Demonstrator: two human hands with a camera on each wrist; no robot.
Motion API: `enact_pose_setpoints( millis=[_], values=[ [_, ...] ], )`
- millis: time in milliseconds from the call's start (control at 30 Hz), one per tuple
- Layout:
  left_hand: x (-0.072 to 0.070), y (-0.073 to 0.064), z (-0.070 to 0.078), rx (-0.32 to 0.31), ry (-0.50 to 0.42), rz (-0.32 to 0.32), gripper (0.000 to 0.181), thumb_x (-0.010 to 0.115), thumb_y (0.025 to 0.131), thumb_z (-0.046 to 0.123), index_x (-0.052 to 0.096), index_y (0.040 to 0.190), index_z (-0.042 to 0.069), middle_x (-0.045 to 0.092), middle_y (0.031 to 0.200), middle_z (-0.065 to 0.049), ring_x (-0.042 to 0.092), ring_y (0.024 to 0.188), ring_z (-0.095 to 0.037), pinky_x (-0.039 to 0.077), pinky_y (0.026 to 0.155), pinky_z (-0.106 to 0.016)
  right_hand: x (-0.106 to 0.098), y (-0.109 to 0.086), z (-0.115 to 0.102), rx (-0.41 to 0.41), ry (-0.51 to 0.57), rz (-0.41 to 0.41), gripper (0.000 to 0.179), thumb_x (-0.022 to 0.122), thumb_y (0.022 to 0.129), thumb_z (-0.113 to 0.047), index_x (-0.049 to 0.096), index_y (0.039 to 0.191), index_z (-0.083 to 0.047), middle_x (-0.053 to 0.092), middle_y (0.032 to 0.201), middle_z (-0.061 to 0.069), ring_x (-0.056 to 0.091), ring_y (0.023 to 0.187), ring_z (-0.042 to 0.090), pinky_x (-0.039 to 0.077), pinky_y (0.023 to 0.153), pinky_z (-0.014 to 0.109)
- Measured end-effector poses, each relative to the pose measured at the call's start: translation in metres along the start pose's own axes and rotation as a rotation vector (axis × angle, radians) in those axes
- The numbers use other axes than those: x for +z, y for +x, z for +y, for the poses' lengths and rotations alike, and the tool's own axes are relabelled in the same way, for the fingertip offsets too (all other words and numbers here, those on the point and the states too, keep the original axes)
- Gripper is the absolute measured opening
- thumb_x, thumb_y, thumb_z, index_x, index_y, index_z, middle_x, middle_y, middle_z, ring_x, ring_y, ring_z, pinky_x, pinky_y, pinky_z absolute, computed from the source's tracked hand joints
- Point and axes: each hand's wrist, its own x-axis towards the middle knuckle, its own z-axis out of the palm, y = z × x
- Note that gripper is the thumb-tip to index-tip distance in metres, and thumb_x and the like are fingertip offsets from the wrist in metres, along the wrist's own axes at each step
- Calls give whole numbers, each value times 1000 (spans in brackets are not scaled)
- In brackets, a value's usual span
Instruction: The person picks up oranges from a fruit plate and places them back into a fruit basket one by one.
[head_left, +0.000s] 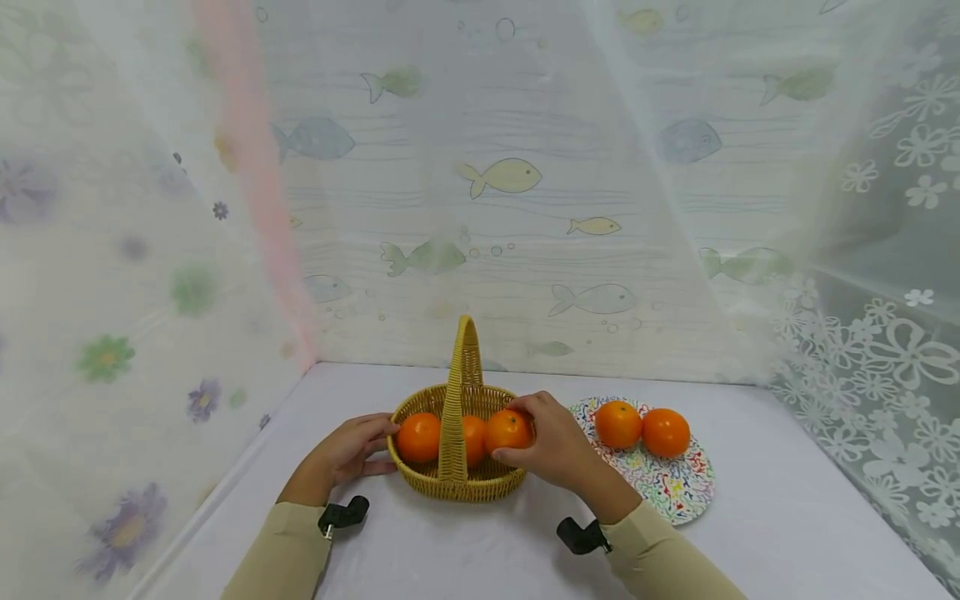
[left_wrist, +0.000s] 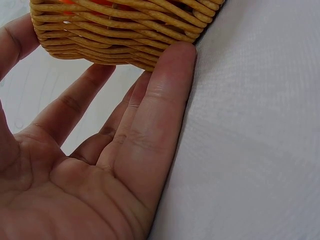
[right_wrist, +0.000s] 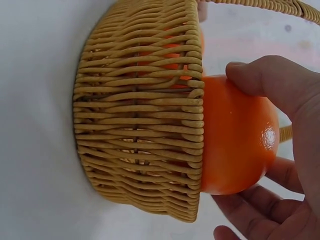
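A yellow wicker basket with a tall arched handle stands on the table, with three oranges in it. My left hand holds the basket's left end, a fingertip at the rim and other fingers against the outer wall. At the basket's right end, my right hand grips an orange between thumb and fingers. In the right wrist view, this orange sits partly below the rim. The handle partly hides the middle orange; the left orange lies near my left hand.
A round plate with a colourful squiggle pattern lies right of the basket, bearing two oranges. White cloth covers the table. Sheer curtains printed with fish and flowers hang behind and at both sides.
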Motion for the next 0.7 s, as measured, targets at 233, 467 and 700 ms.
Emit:
enact_pose_setpoints(
  millis=[233, 467, 700],
  values=[
    [-2, 0, -2, -2, -4, 1, 53, 65, 99, 29, 55, 146, 6, 58, 145, -12, 65, 120, -22, 61, 95, -51, 2, 5, -2, 26, -55, -7, 63, 91, 77, -41, 64, 128, -17, 60, 121, 1, 61, 105, 20, 62, 90, 42],
    [-3, 1, -3, 7, -6, -9, 56, 66, 99, 31, 53, 147, 5, 57, 147, -13, 64, 121, -22, 61, 95, -51, 13, 7, 6, 46, -117, -63, 65, 91, 77, -41, 64, 131, -16, 61, 123, 3, 61, 108, 21, 61, 94, 44],
    [-4, 1, -3, 18, -5, -45, 56, 63, 100, 28, 51, 149, 5, 56, 147, -14, 65, 120, -20, 60, 97, -50, 19, 8, 10, 18, -116, -93, 63, 90, 78, -44, 65, 128, -17, 62, 117, 1, 61, 102, 19, 60, 89, 42]
  ],
)
